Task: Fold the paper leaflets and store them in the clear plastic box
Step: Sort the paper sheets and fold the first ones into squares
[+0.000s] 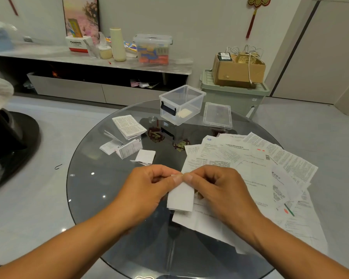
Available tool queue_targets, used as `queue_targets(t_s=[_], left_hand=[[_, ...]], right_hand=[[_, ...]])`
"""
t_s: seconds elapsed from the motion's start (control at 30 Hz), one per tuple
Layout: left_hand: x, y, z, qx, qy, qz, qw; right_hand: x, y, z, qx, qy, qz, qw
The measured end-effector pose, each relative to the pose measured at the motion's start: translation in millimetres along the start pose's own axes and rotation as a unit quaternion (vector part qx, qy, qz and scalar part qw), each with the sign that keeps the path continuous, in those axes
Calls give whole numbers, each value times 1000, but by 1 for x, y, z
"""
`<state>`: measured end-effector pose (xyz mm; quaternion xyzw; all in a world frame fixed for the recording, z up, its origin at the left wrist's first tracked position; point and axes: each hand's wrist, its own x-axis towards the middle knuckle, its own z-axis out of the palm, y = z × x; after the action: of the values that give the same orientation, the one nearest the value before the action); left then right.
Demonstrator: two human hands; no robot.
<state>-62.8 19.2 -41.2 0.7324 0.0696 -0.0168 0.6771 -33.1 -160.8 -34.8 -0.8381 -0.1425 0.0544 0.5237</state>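
A small folded white leaflet (180, 197) hangs between my hands above the round glass table (89, 178). My left hand (147, 190) and my right hand (216, 188) both pinch its top edge, thumbs nearly touching. Unfolded printed leaflets (250, 158) lie spread in a pile on the table's right side. Several folded leaflets (129, 127) sit at the table's left middle, one of them a plain white square (145, 157). The clear plastic box (181, 103) stands open at the far edge with something pale inside. Its lid (217, 115) lies right of it.
A low cabinet (89, 63) along the wall carries bottles, a tissue box and a lidded storage box (152, 49). A green bin (234, 93) with a cardboard box on top stands behind the table. A dark chair base (12, 141) is at left.
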Motion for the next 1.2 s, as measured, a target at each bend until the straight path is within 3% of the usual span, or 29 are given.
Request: queue_targets(t_s=[0.07, 0.13, 0.27, 0.43, 0.6, 0.73, 0.93, 1.07, 1.13, 1.2], left_hand=[[2, -4, -2, 28, 24, 7, 999], [6, -9, -9, 125, 40, 25, 991], [14, -16, -41, 358, 64, 35, 931], [28, -25, -76, 449, 150, 70, 878], [32, -26, -74, 472, 154, 146, 856], [19, -29, -56, 474, 98, 173, 858], [33, -51, -66, 516, 112, 188, 828], [37, -44, -72, 494, 129, 204, 836], [25, -33, -59, 472, 93, 262, 837], [9, -20, -41, 441, 4, 320, 839]], right_hand=[[2, 1, 3, 3, -10, 22, 1000], [3, 2, 6, -24, -31, 38, 999], [3, 13, -4, -161, -15, -18, 987], [7, 17, -19, -305, -10, -35, 952], [3, 7, -28, -354, -125, 32, 926], [-4, -1, -36, -404, -174, 23, 898], [-4, 9, -38, -483, -141, -94, 859], [-1, 14, -43, -454, -132, -141, 870], [-4, 11, -43, -436, -161, -151, 872], [-7, 11, -40, -447, -190, -162, 859]])
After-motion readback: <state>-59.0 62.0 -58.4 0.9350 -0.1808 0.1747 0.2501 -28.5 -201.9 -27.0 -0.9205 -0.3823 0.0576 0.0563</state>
